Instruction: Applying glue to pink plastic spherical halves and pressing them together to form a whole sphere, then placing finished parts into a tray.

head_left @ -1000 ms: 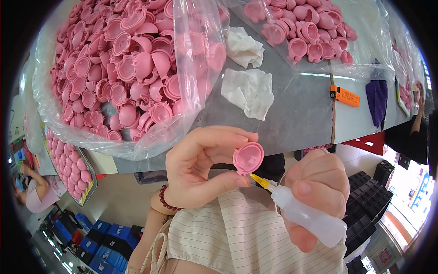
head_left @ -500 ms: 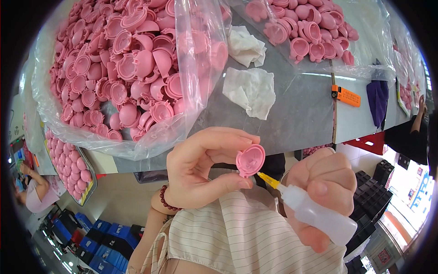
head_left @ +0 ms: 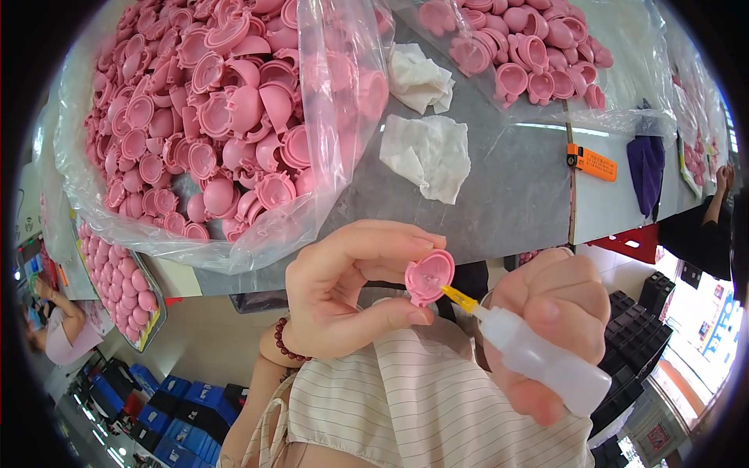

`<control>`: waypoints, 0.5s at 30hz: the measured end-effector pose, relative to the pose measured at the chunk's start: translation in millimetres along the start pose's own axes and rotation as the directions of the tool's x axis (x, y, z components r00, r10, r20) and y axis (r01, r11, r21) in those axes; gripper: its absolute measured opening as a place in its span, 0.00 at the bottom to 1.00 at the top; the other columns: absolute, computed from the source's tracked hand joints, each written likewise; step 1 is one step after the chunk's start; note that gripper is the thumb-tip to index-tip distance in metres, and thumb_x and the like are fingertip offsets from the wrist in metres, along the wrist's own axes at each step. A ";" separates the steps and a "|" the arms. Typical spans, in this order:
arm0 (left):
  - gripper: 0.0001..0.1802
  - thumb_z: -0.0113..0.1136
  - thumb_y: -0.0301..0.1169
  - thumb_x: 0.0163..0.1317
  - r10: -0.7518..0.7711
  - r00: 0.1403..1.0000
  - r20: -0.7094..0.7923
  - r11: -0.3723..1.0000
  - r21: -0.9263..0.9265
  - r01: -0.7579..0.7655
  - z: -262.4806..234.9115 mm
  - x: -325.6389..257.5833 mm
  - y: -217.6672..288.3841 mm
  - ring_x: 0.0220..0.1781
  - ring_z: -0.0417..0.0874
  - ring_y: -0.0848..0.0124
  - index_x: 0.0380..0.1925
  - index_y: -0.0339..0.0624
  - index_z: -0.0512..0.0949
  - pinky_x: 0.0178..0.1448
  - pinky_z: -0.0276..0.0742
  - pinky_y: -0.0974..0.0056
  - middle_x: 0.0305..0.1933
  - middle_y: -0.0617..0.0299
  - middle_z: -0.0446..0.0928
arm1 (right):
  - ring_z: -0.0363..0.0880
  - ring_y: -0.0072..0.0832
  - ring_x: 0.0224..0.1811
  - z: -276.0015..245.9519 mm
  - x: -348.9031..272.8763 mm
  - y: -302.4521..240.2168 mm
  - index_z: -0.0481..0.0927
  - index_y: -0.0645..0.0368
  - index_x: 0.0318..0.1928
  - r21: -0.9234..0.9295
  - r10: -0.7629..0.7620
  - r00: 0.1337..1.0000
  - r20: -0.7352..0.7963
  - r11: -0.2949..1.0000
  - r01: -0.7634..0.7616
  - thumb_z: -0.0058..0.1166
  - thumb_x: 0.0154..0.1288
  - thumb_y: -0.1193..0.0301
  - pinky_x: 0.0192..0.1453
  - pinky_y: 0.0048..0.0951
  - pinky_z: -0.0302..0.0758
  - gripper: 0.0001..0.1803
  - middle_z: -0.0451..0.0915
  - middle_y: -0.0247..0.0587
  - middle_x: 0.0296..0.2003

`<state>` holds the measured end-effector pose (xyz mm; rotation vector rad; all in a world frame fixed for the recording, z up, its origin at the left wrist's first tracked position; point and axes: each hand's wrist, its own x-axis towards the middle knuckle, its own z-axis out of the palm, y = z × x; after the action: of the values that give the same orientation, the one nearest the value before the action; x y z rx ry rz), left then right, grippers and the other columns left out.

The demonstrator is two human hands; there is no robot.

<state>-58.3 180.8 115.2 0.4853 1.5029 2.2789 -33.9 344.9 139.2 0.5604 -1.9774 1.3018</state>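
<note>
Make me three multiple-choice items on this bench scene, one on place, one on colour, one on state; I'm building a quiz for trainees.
1. Where does the bottle's nozzle touch?
A. the pink cap
B. a tissue
C. the bag

2. What colour is the nozzle?
A. blue
B. yellow
C. black

3. How is the cap held?
A. lying on the table
B. pinched in the left hand
C. inside the bag

Answers: 1 A, the tip meets the cap's lower edge. 2 B, the tip is yellow on a white bottle in the right hand's grip. 3 B, thumb and fingers pinch it, off the table.
</note>
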 end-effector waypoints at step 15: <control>0.27 0.69 0.23 0.36 0.110 0.994 0.022 0.986 0.127 -0.112 -3.5 -1.7 -1.6 0.42 0.75 0.62 0.39 0.32 0.68 0.46 0.72 0.65 0.43 0.39 0.69 | 0.58 0.22 0.14 -4.4 -2.6 9.5 0.73 0.70 0.39 -0.042 -0.011 1.000 -0.024 0.999 0.010 0.33 0.58 0.43 0.12 0.20 0.49 0.37 0.62 0.35 0.17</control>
<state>-58.2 177.8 112.3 0.6354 1.6608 2.2648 -37.2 352.7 132.5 0.5317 -1.9749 1.2524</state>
